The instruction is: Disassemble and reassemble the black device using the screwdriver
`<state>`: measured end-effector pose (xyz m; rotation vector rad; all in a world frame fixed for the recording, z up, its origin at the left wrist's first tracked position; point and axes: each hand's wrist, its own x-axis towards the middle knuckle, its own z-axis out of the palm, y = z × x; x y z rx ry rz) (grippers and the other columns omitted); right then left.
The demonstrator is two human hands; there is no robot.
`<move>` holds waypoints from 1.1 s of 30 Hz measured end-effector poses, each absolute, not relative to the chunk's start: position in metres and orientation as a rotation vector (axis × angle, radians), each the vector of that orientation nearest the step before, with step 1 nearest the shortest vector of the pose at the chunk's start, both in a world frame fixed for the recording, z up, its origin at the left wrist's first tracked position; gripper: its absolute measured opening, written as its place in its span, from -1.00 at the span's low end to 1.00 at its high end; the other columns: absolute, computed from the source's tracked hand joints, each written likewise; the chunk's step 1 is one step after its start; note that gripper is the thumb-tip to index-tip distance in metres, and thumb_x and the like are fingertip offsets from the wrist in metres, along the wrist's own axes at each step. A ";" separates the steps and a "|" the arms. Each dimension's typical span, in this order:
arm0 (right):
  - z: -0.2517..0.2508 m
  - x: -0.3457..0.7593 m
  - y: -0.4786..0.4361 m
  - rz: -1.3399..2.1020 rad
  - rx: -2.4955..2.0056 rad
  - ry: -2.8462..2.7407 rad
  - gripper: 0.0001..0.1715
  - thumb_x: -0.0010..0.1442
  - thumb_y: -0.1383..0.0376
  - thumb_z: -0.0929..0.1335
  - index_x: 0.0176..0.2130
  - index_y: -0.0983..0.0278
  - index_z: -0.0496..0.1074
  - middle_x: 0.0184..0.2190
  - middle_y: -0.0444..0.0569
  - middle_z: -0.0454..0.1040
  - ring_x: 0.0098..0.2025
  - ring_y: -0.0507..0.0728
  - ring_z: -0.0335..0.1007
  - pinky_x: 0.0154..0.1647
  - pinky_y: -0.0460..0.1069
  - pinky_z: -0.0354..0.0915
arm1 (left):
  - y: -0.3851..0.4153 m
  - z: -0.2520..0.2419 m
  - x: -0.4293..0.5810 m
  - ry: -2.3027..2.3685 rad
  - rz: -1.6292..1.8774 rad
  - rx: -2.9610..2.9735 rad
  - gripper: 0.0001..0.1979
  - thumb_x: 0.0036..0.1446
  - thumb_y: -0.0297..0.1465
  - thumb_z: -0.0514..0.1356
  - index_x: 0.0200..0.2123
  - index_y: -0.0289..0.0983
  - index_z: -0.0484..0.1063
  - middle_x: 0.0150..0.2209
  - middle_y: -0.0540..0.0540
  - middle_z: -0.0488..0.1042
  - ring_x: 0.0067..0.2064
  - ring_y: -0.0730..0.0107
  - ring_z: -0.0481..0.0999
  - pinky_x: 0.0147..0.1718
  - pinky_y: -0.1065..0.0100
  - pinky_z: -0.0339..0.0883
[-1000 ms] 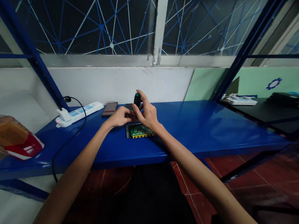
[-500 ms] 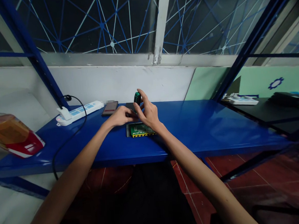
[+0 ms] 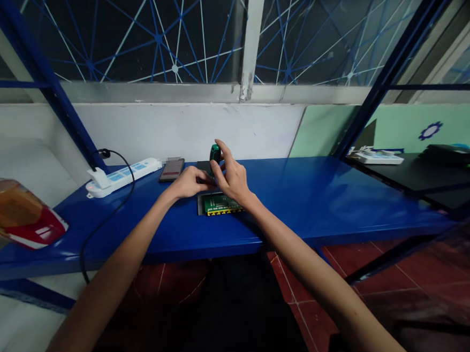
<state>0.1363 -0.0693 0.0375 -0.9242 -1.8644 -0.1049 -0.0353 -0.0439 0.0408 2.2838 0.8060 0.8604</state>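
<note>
My right hand (image 3: 234, 178) grips the dark green handle of an upright tool (image 3: 215, 153), which looks like a screwdriver; its lower end is hidden behind the fingers. Close beside it on the left, my left hand (image 3: 189, 182) has its fingers pressed together near the tool's lower end, and what they hold is too small to make out. Just beyond the hands sits a dark flat object (image 3: 204, 166), partly covered. A green circuit board with a yellow front edge (image 3: 221, 205) lies on the blue table (image 3: 301, 203) below my right hand, which hides part of it.
A phone (image 3: 172, 169) lies left of the hands, beside a white power strip (image 3: 124, 176) with a black cable (image 3: 112, 212). At the far left stands a bottle with orange liquid (image 3: 18, 212). White items (image 3: 378, 157) rest on a black surface at the right.
The whole view has shifted very slightly. Both hands and the green-handled tool keep nearly the same pose over the table.
</note>
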 end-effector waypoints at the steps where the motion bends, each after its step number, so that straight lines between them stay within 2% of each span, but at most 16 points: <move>1: 0.037 0.136 -0.069 -0.107 -0.924 -1.866 -0.35 0.37 0.12 0.11 0.36 0.21 -0.07 0.07 0.07 0.44 -0.36 0.09 0.46 -0.26 0.03 0.36 | -0.044 0.041 -0.035 0.807 0.858 2.284 -0.79 -0.07 -0.41 0.26 -0.33 -0.34 0.63 -0.32 -0.19 0.62 -0.29 0.28 0.56 -0.24 0.33 0.39; 7: 0.036 0.136 -0.067 -0.124 -0.929 -1.867 -0.32 0.36 0.12 0.12 0.37 0.19 -0.13 0.06 0.05 0.45 -0.36 0.09 0.46 -0.29 0.02 0.36 | -0.041 0.039 -0.037 0.837 0.841 2.302 -0.79 -0.07 -0.41 0.25 -0.33 -0.33 0.63 -0.33 -0.16 0.62 -0.28 0.25 0.57 -0.24 0.33 0.39; 13: 0.036 0.136 -0.069 -0.146 -0.924 -1.874 -0.37 0.39 0.15 0.07 0.37 0.17 -0.10 0.10 0.04 0.42 -0.39 0.06 0.43 -0.28 0.00 0.35 | -0.044 0.042 -0.037 0.879 0.822 2.311 -0.79 -0.07 -0.41 0.26 -0.35 -0.36 0.63 -0.36 -0.16 0.62 -0.34 0.30 0.55 -0.32 0.38 0.36; 19: 0.036 0.136 -0.069 -0.182 -0.929 -1.884 -0.37 0.40 0.16 0.08 0.37 0.19 -0.10 0.11 0.05 0.41 -0.39 0.06 0.42 -0.28 0.00 0.34 | -0.045 0.043 -0.036 0.850 0.807 2.327 -0.77 -0.06 -0.41 0.24 -0.32 -0.36 0.63 -0.37 -0.16 0.61 -0.34 0.30 0.55 -0.32 0.37 0.35; 33: 0.036 0.137 -0.071 -0.255 -0.974 -1.916 -0.33 0.40 0.21 0.05 0.40 0.19 -0.30 0.05 0.10 0.44 -0.41 0.07 0.42 -0.36 -0.01 0.32 | -0.047 0.044 -0.037 0.833 0.762 2.284 -0.77 -0.04 -0.44 0.23 -0.29 -0.34 0.63 -0.38 -0.13 0.61 -0.36 0.35 0.54 -0.29 0.39 0.37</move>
